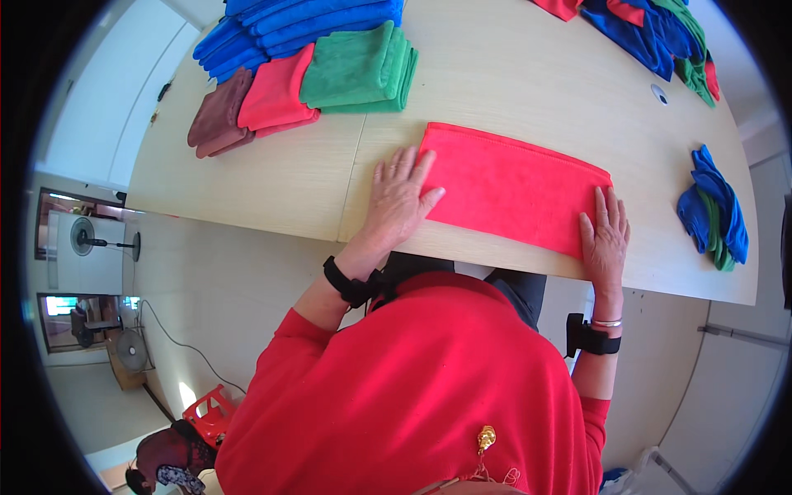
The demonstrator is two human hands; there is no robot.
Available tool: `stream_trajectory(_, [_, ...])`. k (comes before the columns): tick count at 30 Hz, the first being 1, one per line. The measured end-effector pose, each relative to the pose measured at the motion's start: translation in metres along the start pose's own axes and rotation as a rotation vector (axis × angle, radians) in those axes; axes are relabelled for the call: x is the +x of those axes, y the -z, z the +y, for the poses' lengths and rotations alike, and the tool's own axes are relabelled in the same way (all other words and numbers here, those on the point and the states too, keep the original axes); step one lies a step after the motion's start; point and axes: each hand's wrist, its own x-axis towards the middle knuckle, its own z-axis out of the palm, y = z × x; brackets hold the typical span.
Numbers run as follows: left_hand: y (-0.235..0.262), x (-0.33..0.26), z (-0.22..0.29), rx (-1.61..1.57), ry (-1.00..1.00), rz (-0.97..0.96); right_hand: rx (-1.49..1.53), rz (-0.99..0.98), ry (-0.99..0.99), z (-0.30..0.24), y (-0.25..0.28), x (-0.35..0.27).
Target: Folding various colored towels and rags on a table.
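Observation:
A red towel (511,188) lies flat as a long folded strip near the table's front edge. My left hand (399,196) rests at its left end, fingers stretched out and the thumb toward the cloth. At the right end, my right hand (605,237) lies along the towel's short edge with its fingers extended. Neither hand grips anything. Beyond my left hand stand folded stacks: green towels (355,70), red towels (277,89) and brownish-maroon towels (219,114).
Blue folded towels (318,23) are piled at the back left of the pale wooden table (247,186). Loose blue and green cloths (716,206) lie at the right edge. A mixed heap of cloths (648,37) sits at the far right. A red stool (210,415) stands on the floor.

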Motion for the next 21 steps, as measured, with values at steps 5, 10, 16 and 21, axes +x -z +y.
stream_trajectory(5, [0.013, 0.006, 0.006, -0.218, 0.262, 0.000, -0.047, 0.028, 0.029, -0.036, 0.020, 0.010])
stream_trajectory(10, [0.004, 0.033, 0.018, -0.393, 0.346, 0.046, 0.071, 0.048, 0.194, -0.101, 0.011, 0.031])
stream_trajectory(16, [-0.008, 0.044, -0.010, -0.674, 0.431, -0.211, 0.068, 0.019, 0.171, -0.102, -0.027, 0.042])
stream_trajectory(21, [0.004, 0.047, -0.004, -1.271, 0.547, -0.318, 0.075, 0.021, 0.159, -0.100, -0.029, 0.041])
